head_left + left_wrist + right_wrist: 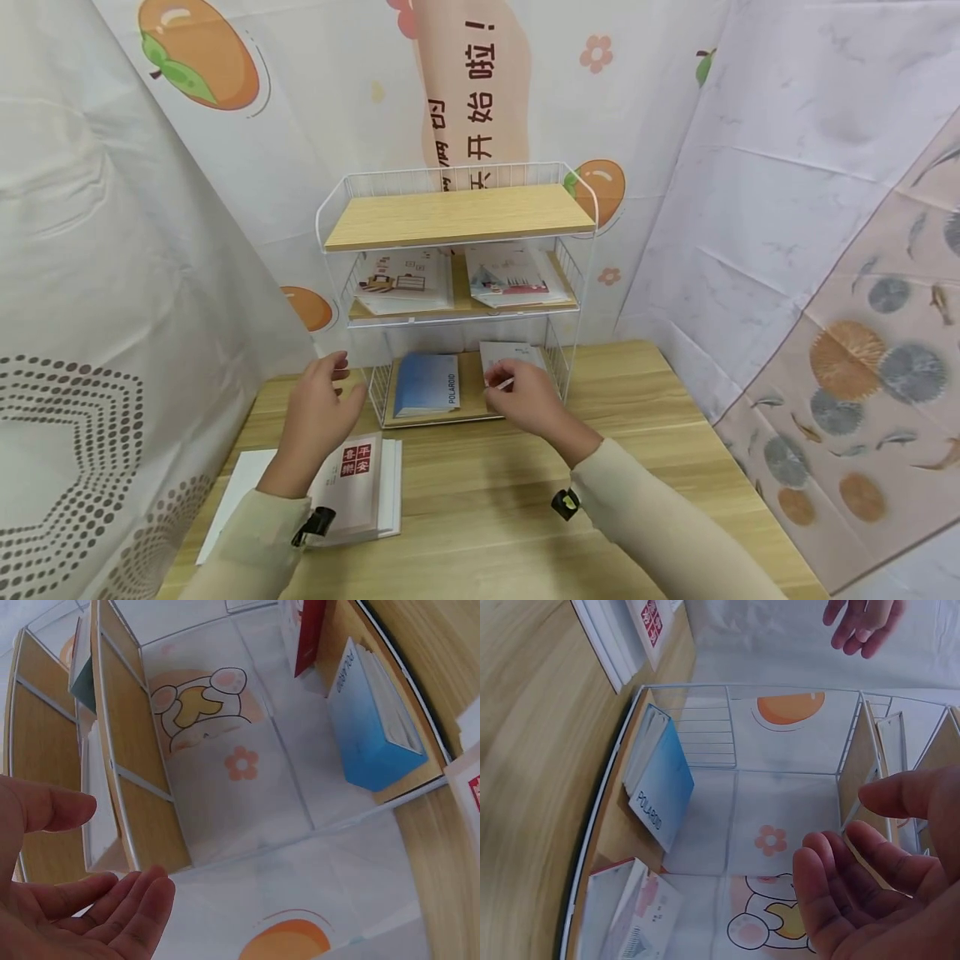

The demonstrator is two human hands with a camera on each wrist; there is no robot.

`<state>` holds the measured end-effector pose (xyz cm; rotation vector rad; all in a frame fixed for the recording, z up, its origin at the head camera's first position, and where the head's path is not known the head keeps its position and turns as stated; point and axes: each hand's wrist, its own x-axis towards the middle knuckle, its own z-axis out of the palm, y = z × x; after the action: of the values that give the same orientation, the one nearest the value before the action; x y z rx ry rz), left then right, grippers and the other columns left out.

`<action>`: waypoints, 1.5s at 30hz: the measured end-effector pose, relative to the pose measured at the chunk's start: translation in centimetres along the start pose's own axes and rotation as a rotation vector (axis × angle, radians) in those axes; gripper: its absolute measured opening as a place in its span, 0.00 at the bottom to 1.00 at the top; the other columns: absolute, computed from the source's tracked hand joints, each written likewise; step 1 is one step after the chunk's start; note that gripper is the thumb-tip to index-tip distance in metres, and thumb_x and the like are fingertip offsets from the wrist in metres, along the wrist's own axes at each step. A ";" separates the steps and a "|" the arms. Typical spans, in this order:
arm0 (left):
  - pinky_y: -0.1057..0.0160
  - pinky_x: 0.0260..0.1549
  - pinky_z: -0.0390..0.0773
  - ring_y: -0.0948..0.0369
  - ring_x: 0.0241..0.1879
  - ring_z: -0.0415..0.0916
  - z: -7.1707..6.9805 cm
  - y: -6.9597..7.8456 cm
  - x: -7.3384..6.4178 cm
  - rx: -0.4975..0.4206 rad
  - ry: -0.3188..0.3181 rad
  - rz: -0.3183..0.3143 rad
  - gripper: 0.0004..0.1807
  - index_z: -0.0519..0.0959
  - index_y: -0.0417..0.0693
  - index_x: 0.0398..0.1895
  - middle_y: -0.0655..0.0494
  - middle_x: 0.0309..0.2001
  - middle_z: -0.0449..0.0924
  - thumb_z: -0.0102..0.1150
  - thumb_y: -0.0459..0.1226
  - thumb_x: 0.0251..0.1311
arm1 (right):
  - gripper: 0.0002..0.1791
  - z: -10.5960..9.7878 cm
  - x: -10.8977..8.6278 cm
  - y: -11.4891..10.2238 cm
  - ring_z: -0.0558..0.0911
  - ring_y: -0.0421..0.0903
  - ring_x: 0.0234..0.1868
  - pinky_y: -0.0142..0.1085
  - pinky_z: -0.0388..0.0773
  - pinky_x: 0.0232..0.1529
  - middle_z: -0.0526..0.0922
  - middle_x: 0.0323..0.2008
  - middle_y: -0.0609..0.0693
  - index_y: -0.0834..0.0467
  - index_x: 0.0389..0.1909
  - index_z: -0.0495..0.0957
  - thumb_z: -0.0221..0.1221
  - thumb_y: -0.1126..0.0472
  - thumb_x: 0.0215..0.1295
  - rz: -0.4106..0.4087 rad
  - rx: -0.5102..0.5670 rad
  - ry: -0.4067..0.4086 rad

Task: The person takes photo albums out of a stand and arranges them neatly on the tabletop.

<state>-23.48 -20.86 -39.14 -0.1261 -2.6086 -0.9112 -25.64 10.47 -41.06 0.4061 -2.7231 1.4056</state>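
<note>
Books (435,383) fill parts of the rack's (460,287) lower two shelves and more books (360,500) remain on the table (480,533), so work looks unfinished; the left grip (318,421) is loosely parted and empty, the right grip (527,400) apparently too, with room along the top shelf (461,215) and table's right edge.

On the table (480,500), the left hand (318,412) hangs near the rack's (461,217) lower left corner, the right hand (528,396) before its bottom shelf. That shelf holds a blue book (427,382); stacked books (352,492) lie front-left of the rack.
</note>
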 end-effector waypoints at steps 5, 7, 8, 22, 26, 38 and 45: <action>0.43 0.53 0.84 0.43 0.59 0.78 -0.1 0.8 1.1 -0.032 -0.020 0.015 0.32 0.68 0.31 0.71 0.37 0.60 0.75 0.61 0.38 0.67 | 0.12 -0.4 0.7 -0.9 0.86 0.42 0.41 0.38 0.85 0.43 0.88 0.43 0.48 0.54 0.48 0.85 0.64 0.60 0.64 -0.010 -0.027 0.018; 0.43 0.53 0.84 0.43 0.59 0.78 -0.1 1.1 1.5 -0.042 -0.025 0.019 0.32 0.68 0.32 0.71 0.37 0.60 0.75 0.61 0.38 0.67 | 0.13 -0.5 0.9 -1.3 0.86 0.42 0.42 0.39 0.85 0.45 0.88 0.44 0.49 0.54 0.49 0.85 0.64 0.60 0.64 -0.009 -0.047 0.027; 0.43 0.53 0.84 0.43 0.59 0.78 -0.1 1.2 1.7 -0.045 -0.026 0.022 0.32 0.68 0.32 0.71 0.37 0.60 0.75 0.61 0.38 0.67 | 0.14 -0.5 1.1 -1.4 0.86 0.42 0.42 0.39 0.85 0.45 0.88 0.46 0.49 0.55 0.50 0.85 0.64 0.60 0.64 -0.010 -0.057 0.032; 0.43 0.54 0.83 0.43 0.60 0.77 -1.0 2.7 4.3 -0.078 -0.068 -0.013 0.35 0.65 0.33 0.74 0.37 0.64 0.73 0.58 0.41 0.67 | 0.20 -0.6 3.2 -3.5 0.85 0.43 0.47 0.38 0.85 0.44 0.86 0.53 0.49 0.56 0.57 0.83 0.62 0.60 0.64 -0.015 -0.048 0.066; 0.43 0.55 0.83 0.43 0.61 0.77 -1.2 3.0 4.8 -0.096 -0.083 -0.030 0.37 0.63 0.33 0.75 0.37 0.65 0.72 0.58 0.41 0.67 | 0.21 -0.5 3.5 -4.0 0.85 0.46 0.50 0.39 0.85 0.45 0.85 0.55 0.50 0.56 0.59 0.82 0.61 0.61 0.64 -0.045 -0.042 0.083; 0.45 0.67 0.75 0.41 0.71 0.70 -1.0 3.6 5.7 -0.213 -0.170 -0.145 0.42 0.55 0.36 0.80 0.37 0.76 0.64 0.56 0.45 0.68 | 0.24 -0.9 4.3 -4.5 0.81 0.51 0.59 0.44 0.85 0.53 0.80 0.58 0.51 0.58 0.62 0.80 0.60 0.63 0.64 -0.138 -0.076 0.138; 0.46 0.72 0.68 0.43 0.77 0.60 -1.2 3.5 6.0 -0.246 -0.200 -0.177 0.45 0.48 0.38 0.83 0.38 0.80 0.56 0.55 0.46 0.70 | 0.25 -0.7 5.0 -4.5 0.82 0.48 0.54 0.41 0.85 0.49 0.80 0.60 0.51 0.57 0.63 0.79 0.60 0.64 0.64 -0.174 -0.105 0.134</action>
<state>-27.94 -19.03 -34.00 -0.0536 -2.7108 -1.3443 -29.41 7.50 -36.22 0.5087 -2.5709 1.1955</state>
